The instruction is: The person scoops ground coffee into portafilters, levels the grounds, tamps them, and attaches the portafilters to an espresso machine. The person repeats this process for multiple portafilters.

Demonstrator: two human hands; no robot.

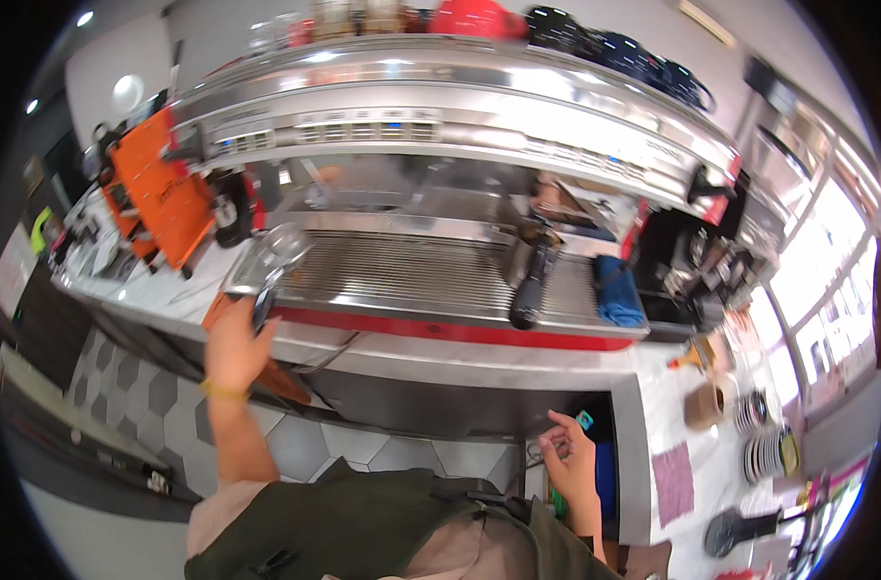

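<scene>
At the left end of the espresso machine's drip tray [404, 268], my left hand [234, 351] holds a handled metal tool, apparently a portafilter [284, 245]. Its handle lies between my thumb and fingers; blur hides the exact grip. Brown cloth [288, 383] hangs at the counter edge beside that hand. My right hand [571, 449] is lower right, before an open compartment under the counter, fingers loosely bent and apart with nothing in them. A black-handled portafilter [531, 293] points towards me near the tray's right side, next to a steel pitcher [517, 257].
A folded blue cloth [618, 290] lies at the tray's right end. An orange panel [161, 192] stands left of the machine. On the right counter are a brush [696, 355], a brown container [705, 404], stacked saucers [768, 455], a pink cloth [672, 482] and a black-handled tamper [734, 533].
</scene>
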